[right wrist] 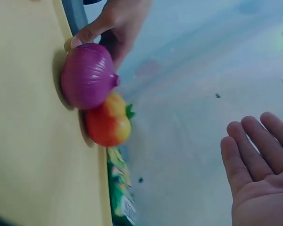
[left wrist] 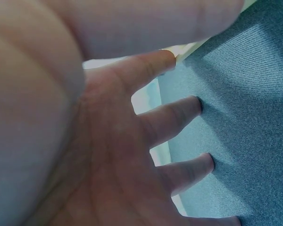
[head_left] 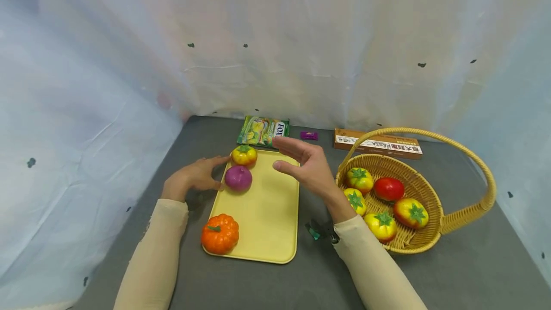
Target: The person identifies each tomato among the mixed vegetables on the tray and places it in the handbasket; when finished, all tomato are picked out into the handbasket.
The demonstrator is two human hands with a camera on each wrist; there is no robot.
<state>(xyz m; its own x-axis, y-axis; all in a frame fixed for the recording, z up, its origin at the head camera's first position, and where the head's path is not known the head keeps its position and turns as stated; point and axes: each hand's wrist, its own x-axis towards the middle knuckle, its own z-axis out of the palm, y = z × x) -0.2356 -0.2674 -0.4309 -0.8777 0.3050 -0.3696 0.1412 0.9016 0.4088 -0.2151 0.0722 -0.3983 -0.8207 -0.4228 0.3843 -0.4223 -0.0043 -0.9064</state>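
A yellow tray (head_left: 267,214) lies on the grey table. On its left side sit a purple onion (head_left: 238,179), a yellow-red tomato (head_left: 244,156) with a green leafy top, and an orange pumpkin (head_left: 220,234) at the near corner. My left hand (head_left: 195,176) is at the tray's left edge beside the onion, thumb and fingers spread. In the left wrist view its fingertips (left wrist: 193,104) meet the grey cloth, and nothing is in the palm. Over the tray's right side, my right hand (head_left: 312,169) hovers with extended fingers and holds nothing.
To the right stands a wicker basket (head_left: 435,204) with a tall arched handle, holding several yellow-red tomatoes and a red one (head_left: 389,189). Behind the tray lie a green snack bag (head_left: 262,130), a small purple packet (head_left: 309,135) and a brown pasta box (head_left: 379,143). Pale curtains enclose the table.
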